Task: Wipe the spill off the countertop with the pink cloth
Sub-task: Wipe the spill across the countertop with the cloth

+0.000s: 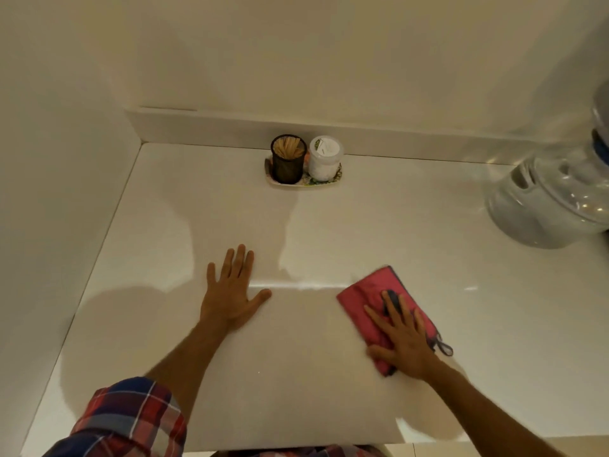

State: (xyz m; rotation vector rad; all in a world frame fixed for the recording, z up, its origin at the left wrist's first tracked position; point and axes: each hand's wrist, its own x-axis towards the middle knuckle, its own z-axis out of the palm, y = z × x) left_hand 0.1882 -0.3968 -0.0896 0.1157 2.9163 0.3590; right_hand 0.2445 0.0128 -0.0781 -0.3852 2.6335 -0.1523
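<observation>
My right hand (pixel 400 338) presses flat, fingers spread, on the soft, light pink cloth (pixel 379 303) — best driven by palm pressure — while my left hand (pixel 230 291) lies open and empty on the countertop (pixel 329 225).

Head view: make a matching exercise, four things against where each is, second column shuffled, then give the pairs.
Things:
1. left hand
2. pink cloth
3. mesh cup
4. white jar

Places:
A. under the right hand
B. right side of the small tray
C. flat on the bare countertop
D. left side of the small tray

Pairs: 1-C, 2-A, 3-D, 4-B
</observation>
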